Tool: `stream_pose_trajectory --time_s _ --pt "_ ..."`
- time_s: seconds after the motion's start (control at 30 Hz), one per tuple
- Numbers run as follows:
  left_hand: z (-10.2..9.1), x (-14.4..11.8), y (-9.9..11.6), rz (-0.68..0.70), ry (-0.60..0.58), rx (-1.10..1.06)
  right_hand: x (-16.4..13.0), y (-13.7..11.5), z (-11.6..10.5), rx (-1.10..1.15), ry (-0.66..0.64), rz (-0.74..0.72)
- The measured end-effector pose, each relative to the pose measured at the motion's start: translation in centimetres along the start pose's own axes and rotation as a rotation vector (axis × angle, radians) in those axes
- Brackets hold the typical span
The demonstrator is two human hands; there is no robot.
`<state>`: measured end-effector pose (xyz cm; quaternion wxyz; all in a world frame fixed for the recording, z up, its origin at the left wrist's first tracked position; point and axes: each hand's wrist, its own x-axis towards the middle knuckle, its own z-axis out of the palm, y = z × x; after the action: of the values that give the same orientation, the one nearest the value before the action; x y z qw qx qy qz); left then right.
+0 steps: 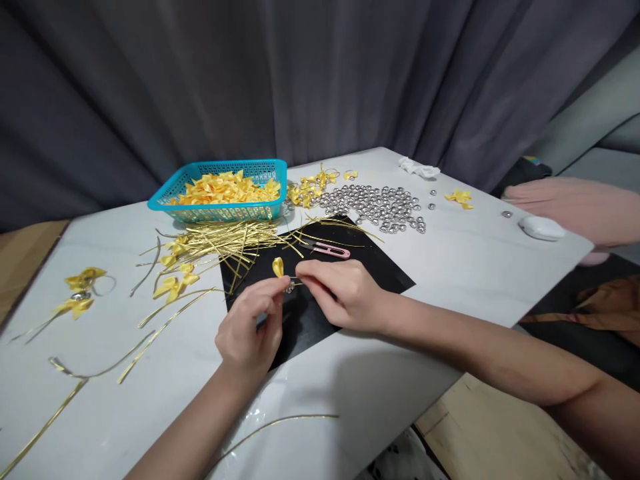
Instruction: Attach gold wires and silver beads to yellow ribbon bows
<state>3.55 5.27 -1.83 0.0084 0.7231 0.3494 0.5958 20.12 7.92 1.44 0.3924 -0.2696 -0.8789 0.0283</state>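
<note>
My left hand point(253, 323) is closed in a pinch on a small yellow ribbon bow point(278, 267), one loop of which stands up above the fingertips. Just right of those fingertips shows a small silver bead point(290, 287). My right hand point(345, 293) pinches a thin wire point(295, 278) that runs across the short gap between the hands. Both hands are held over a black sheet point(300, 333). Behind them on the sheet lies a pink-handled thread snipper point(327, 250). The ends of the wire inside the fingers are hidden.
A teal basket point(220, 215) full of yellow bows stands at the back left, with gold ties point(225, 237) piled before it. Silver beads point(380, 203) spread at the back right. Finished-looking bow pieces point(80, 293) lie left; a white computer mouse point(541, 228) sits right.
</note>
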Motion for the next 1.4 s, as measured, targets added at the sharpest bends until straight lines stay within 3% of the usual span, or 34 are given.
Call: stream_pose_trajectory --time_s 0.1,0.2,0.4,0.5,0.7,1.07,1.4 --pt "0.0 0.1 -0.2 0.042 -0.013 0.015 0.1 0.1 -0.1 0.017 -0.007 -0.009" --pt "0.1 0.0 0.0 0.001 -0.023 0.009 0.0 0.2 0.2 0.044 0.007 0.006" --pt "0.6 0.4 1.1 -0.405 0.145 -0.098 -0.4 0.0 1.4 0.201 0.056 0.235" --pt "0.7 0.5 1.4 -0.517 0.106 -0.089 -0.5 -0.3 1.7 0.282 0.057 0.286" --pt "0.2 0.1 0.9 -0.378 0.072 0.047 -0.5 -0.8 1.6 0.386 0.029 0.307" --pt "-0.1 0.7 0.7 -0.074 -0.034 0.080 -0.2 -1.2 1.7 0.527 0.061 0.393" --pt "0.0 0.9 1.2 0.003 -0.027 0.086 -0.3 -1.0 1.9 0.698 0.023 0.415"
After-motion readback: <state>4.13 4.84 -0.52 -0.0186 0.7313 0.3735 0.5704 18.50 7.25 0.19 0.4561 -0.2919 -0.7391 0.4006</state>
